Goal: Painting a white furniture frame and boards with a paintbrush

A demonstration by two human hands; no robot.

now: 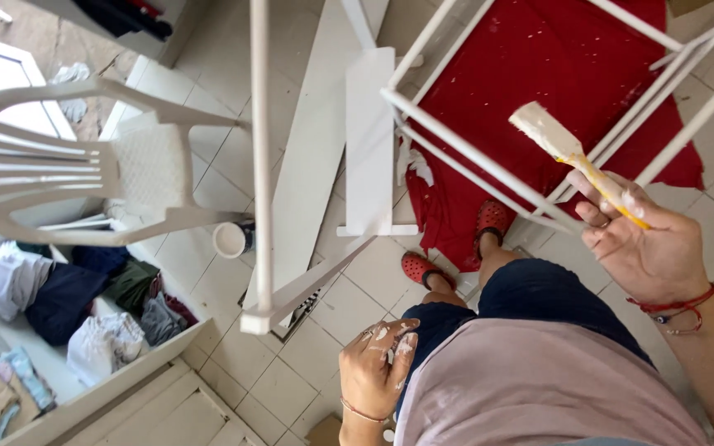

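Right hand [650, 248] clamped on paintbrush [576, 157]; left hand [373, 372] loosely curled, empty. White frame [473, 157] over red cloth [555, 74]; plastic chair [84, 165] left.

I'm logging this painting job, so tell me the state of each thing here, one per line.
Paintbrush: bristles loaded with white paint, raised off the frame.
Right hand: gripping the paintbrush handle.
Left hand: empty, smeared with white paint.
White frame: standing over the red cloth.
Red cloth: spread out, paint-speckled.
Plastic chair: upright, unoccupied.
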